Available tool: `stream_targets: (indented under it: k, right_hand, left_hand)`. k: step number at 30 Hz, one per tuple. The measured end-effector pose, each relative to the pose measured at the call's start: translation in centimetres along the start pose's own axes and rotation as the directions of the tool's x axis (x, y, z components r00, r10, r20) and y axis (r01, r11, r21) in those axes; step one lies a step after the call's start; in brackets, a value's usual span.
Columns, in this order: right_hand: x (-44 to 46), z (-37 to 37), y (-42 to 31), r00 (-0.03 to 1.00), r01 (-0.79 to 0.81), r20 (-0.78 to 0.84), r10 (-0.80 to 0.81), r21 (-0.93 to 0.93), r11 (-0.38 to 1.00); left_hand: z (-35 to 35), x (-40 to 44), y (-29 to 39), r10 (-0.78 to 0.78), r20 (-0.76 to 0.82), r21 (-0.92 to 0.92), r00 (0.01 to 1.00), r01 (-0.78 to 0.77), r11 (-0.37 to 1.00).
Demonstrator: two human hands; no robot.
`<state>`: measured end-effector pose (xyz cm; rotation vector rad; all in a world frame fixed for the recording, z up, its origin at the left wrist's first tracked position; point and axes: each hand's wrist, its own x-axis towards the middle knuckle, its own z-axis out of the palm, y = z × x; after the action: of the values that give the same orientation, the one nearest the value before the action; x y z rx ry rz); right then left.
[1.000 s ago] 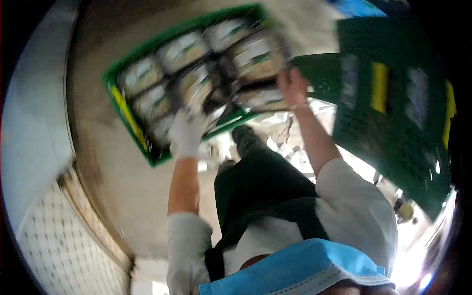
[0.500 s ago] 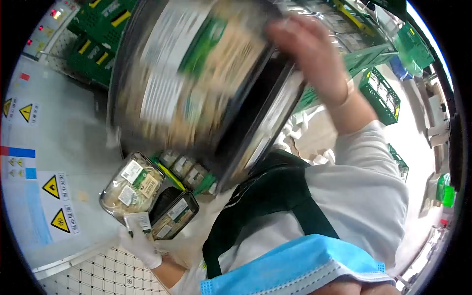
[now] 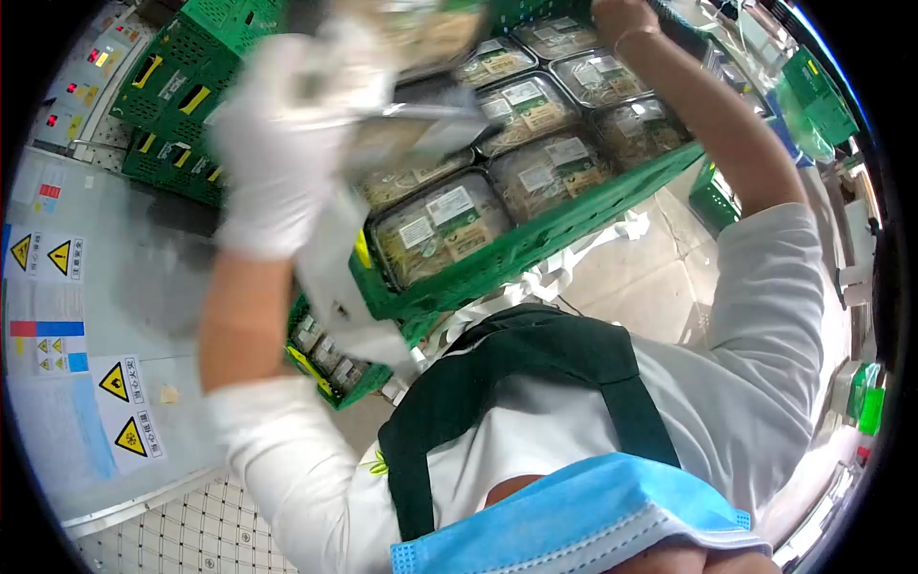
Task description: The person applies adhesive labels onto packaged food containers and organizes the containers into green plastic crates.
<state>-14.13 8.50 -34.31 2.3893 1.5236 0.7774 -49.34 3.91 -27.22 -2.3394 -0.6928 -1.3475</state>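
My left hand [image 3: 287,143], in a white glove and smeared by motion, is raised at the upper left. It grips two dark plastic food trays with clear lids; the lower food tray [image 3: 411,134] is tilted and blurred, and the upper one is cut by the top edge. Below and beside them is a green crate [image 3: 545,244] filled with several lidded food trays [image 3: 445,225], pale food and white labels showing. My bare right hand [image 3: 626,14] reaches to the crate's far side at the top edge; its fingers are mostly out of sight.
Green crates [image 3: 177,91] are stacked at the upper left beside a grey metal panel [image 3: 172,287] with warning stickers. A lower crate of small packs [image 3: 330,359] sits beneath the full crate. White strapping [image 3: 564,268] lies on the floor. Another green crate [image 3: 712,196] stands at right.
My left hand has risen from the lower left with its trays to above the crate. The large trays that my right hand held close up are gone from there; that hand has moved to the crate's far side.
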Motion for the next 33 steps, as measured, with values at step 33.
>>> stream_targets:
  k: [33]
  right_hand:
    - [4.3,7.6,4.7,0.808,0.392,0.286,-0.516,0.393,0.832]
  left_hand:
    - [18.8,-0.2,2.2,-0.114,0.936,0.048,0.333,0.199,0.979]
